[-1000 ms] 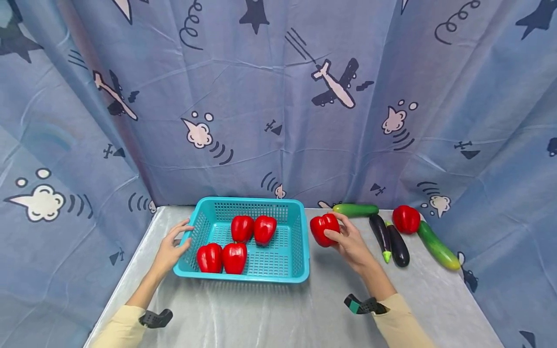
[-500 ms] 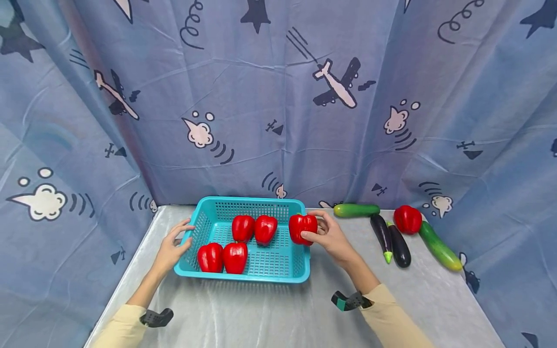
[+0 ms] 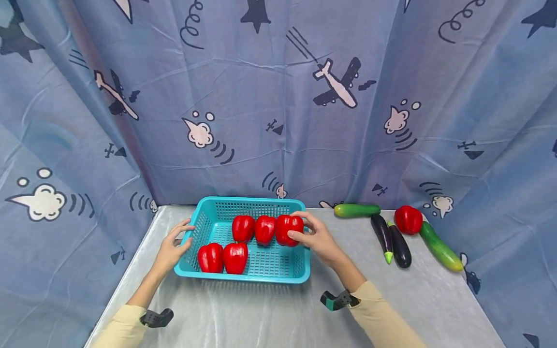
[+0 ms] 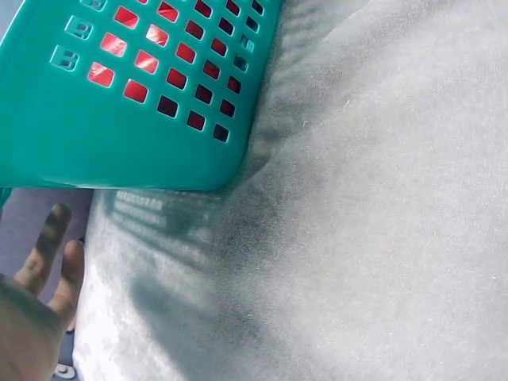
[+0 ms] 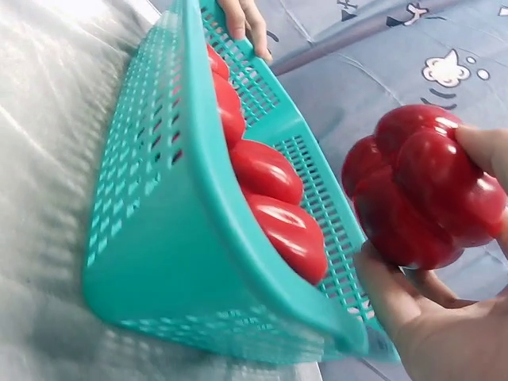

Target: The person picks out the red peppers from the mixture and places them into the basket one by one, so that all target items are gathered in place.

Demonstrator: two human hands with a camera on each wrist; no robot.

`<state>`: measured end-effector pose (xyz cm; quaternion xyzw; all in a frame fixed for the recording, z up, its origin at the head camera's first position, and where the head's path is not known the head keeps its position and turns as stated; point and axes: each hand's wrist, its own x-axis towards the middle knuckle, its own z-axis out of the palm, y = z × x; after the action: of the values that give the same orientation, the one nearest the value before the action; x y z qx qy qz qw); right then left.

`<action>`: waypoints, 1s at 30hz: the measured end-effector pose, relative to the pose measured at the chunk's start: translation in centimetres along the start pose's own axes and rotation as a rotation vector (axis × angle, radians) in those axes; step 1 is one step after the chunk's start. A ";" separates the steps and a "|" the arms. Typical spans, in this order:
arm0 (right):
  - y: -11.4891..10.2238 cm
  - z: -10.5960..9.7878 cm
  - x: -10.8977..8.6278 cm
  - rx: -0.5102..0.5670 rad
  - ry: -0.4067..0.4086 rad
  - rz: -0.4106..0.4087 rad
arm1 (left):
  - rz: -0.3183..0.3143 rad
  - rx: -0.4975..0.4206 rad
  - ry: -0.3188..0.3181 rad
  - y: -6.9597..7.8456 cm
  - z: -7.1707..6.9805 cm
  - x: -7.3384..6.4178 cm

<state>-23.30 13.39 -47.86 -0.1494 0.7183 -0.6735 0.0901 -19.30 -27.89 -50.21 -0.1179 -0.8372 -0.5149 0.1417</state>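
My right hand (image 3: 322, 241) holds a glossy red bell pepper (image 3: 288, 230) between thumb and fingers, over the right part of the turquoise plastic basket (image 3: 270, 279). In the right wrist view the held pepper (image 5: 417, 190) is higher than the basket's rim. Several more red bell peppers lie in the basket: two at the back, such as the bell pepper (image 3: 265, 229), and two by the front wall, such as the bell pepper (image 3: 235, 257). My left hand (image 3: 167, 251) rests at the basket's left rim, its fingertips over the edge and its fingers loosely spread.
To the right on the pale cloth-covered table (image 3: 348, 319) lie a green cucumber (image 3: 357, 210), two dark eggplants (image 3: 399, 246), another red bell pepper (image 3: 408, 220) and a longer green cucumber (image 3: 439, 247). A blue patterned curtain (image 3: 243, 96) hangs behind and along the sides.
My right hand has carried the bell pepper leftward from beside the basket, across its right rim, to beside the back peppers. The left hand and basket have stayed put.
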 end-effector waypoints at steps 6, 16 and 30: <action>0.4 1.5 0.3 -0.055 -0.064 -0.033 | -0.012 -0.002 -0.002 0.1 0.0 0.0; 0.8 3.8 0.5 -0.091 -0.138 0.010 | -0.014 -0.010 -0.006 -0.1 -0.1 -0.1; 0.9 5.9 1.2 -0.174 -0.151 0.058 | -0.011 -0.017 -0.002 0.0 0.0 0.0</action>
<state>-22.53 7.46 -49.17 -0.1860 0.7694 -0.5924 0.1503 -19.30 -27.89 -50.18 -0.1147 -0.8337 -0.5225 0.1370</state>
